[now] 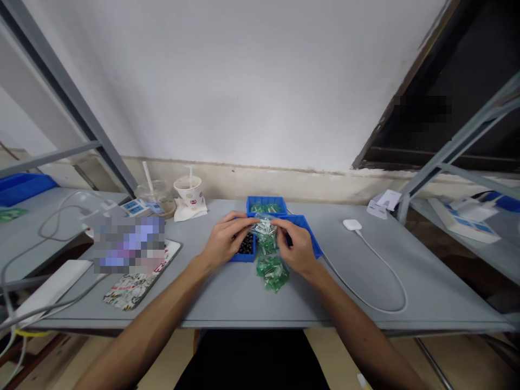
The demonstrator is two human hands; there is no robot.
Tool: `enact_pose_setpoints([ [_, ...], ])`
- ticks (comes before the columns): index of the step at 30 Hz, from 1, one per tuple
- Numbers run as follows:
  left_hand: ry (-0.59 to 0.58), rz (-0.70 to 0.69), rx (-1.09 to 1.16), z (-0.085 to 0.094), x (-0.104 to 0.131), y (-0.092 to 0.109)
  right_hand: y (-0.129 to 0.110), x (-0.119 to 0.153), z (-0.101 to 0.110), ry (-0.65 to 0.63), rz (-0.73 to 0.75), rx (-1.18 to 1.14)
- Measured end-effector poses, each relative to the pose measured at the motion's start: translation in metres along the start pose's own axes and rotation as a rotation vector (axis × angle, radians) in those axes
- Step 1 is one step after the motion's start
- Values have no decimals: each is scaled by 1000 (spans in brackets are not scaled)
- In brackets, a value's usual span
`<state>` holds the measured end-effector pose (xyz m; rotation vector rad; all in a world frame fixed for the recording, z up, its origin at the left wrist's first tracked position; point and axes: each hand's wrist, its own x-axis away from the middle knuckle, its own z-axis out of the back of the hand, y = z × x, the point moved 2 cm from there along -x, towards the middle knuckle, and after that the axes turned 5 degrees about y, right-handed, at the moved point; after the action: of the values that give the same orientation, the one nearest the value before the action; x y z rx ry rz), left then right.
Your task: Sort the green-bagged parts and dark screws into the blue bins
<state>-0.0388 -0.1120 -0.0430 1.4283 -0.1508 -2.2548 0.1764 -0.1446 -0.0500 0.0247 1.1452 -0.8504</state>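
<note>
Between my two hands is a clear plastic bag [265,226] with shiny metal pieces inside. My left hand [225,238] pinches its left edge, and my right hand [298,248] pinches the right edge. Below it, green-tinted bags of metal pieces [273,272] lie on the table. A blue bin [244,258] of small dark parts sits partly under my left hand. Behind my right hand stands another blue bin [311,238], its contents mostly hidden. At the back, a third blue bin [266,199] holds more green bags.
On the left are a paper cup [189,190] with a straw, a clear plastic cup [156,197], a patterned tablet-like case [136,281] and a power strip [136,207]. A white charger [351,224] trails its cable across the right side, near white cards [384,203].
</note>
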Motion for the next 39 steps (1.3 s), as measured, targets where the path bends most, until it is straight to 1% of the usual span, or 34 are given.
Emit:
enact_pose_setpoints([
  [4,25,-57,-44,2,-2,0,-1,-1,-3,-51,62,-34],
  [7,54,-50,-74,3,-2,1,-5,-2,-3,-49,87,-59],
  [10,53,42,4,-1,3,-1,-10,-3,-2,-7,73,-48],
  [12,119,130,68,-3,6,-4,-12,-3,-2,20,42,-54],
  [14,167,156,80,-3,7,-4,-12,-4,-2,38,5,-67],
  [15,156,141,71,-3,6,-4,-12,-4,-2,52,-5,-69],
  [18,73,82,43,-1,2,0,-11,-2,-3,90,-7,-50],
  [21,33,79,39,-1,0,2,-6,1,-5,125,-66,-33],
  [23,16,88,35,-2,0,1,-3,3,-6,126,-102,-26],
  [27,8,86,18,-2,2,0,-5,2,-6,63,-44,-6],
  [30,5,69,9,-1,1,1,-7,0,-4,64,-13,-15],
  [34,8,24,0,0,-1,3,-8,-1,-5,27,-13,-15],
  [39,19,-11,-9,-1,-4,6,-8,-1,-5,27,2,-9],
])
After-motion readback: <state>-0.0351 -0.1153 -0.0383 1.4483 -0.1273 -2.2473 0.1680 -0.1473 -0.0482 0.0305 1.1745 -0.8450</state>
